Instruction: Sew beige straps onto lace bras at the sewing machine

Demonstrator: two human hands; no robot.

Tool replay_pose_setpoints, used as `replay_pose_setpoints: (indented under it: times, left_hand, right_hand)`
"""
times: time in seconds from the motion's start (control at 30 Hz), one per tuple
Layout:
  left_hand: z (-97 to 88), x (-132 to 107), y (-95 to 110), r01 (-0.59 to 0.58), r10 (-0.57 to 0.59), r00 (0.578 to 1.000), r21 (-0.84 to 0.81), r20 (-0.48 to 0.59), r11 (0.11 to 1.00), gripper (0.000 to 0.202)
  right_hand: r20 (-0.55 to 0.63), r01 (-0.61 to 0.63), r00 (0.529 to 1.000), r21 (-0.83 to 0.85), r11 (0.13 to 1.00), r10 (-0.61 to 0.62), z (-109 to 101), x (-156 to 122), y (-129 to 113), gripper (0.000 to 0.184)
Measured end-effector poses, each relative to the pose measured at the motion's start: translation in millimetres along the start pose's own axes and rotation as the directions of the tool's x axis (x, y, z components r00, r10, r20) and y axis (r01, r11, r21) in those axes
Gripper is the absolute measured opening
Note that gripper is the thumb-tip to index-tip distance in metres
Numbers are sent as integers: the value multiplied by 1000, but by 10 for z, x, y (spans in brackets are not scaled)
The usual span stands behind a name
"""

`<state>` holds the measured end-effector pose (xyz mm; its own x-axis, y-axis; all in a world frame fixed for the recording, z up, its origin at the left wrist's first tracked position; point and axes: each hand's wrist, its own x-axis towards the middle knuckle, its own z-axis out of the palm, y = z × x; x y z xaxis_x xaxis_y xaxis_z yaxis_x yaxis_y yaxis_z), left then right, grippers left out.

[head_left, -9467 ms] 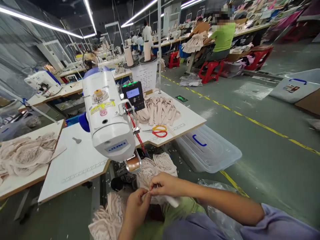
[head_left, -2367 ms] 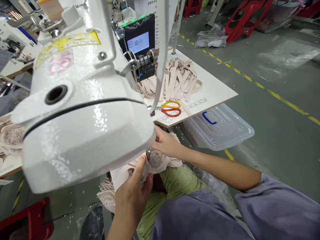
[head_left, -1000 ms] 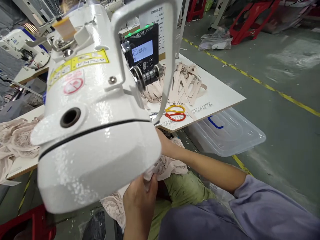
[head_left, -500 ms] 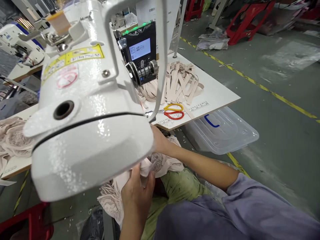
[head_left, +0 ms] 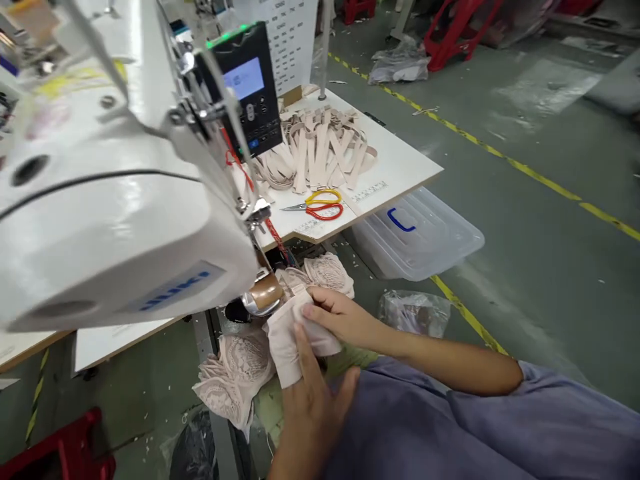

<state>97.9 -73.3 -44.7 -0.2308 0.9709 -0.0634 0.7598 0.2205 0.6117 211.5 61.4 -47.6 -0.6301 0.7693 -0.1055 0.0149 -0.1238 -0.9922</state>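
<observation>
A white sewing machine (head_left: 115, 207) fills the upper left, tilted back on its table. Just below its head I hold a pale pink lace garment (head_left: 285, 337). My left hand (head_left: 310, 400) comes up from the bottom and presses the fabric with its fingers closed on it. Opposite it, my right hand (head_left: 335, 320) pinches the fabric's upper edge, close to the brown knob (head_left: 265, 293) under the machine head. More lace (head_left: 235, 373) hangs down to the left of my hands.
On the white table (head_left: 400, 170) lie a heap of beige straps (head_left: 315, 143) and yellow-and-red scissors (head_left: 320, 203). A black control panel (head_left: 250, 87) stands behind the machine. A clear plastic bin lid (head_left: 415, 233) rests on the floor; yellow floor line (head_left: 525, 173) runs right.
The view has shifted, so the machine head sits further left and my hands show fully. My right hand came out from under the machine and now pinches the fabric.
</observation>
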Motion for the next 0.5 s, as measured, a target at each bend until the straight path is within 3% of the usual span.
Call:
replay_pose_setpoints:
  times: [0.07,0.13,0.2,0.27,0.33,0.4,0.43,0.47,0.5]
  left_hand:
    - [-42,-53,-52,9,11,991,-150,136,989,92]
    - [-174,-56,-131,41,23,972,-265,234,963,73]
    - [-355,-31,-182,16,26,988,-263,155,965,38]
    - [-533,11,-169,-124,114,991,-177,-65,976,17]
    - [-660,78,-102,-350,329,921,-75,-208,934,24]
    - [-712,169,-28,-543,536,827,3,-172,839,41]
    - [-710,219,-7,-587,586,802,34,-115,809,44]
    - [-692,266,-4,-587,589,807,55,-46,808,41]
    - [-663,308,-19,-538,538,843,65,22,840,31]
  right_hand:
    - [-1,-50,999,109,993,50,-25,-80,-1,42]
    - [29,-61,998,130,990,57,-73,-127,-1,45]
    - [116,-58,992,144,988,41,-117,-152,-1,46]
    - [227,-63,974,179,982,21,-142,-158,-13,46]
    - [326,-60,945,171,983,1,-151,-150,-53,45]
    - [420,-10,907,78,997,-24,-156,-133,-125,45]
    - [480,46,876,1,999,-41,-158,-123,-167,44]
    - [538,129,841,-97,987,-56,-160,-113,-207,42]
    - [584,237,809,-219,946,-67,-159,-102,-237,39]
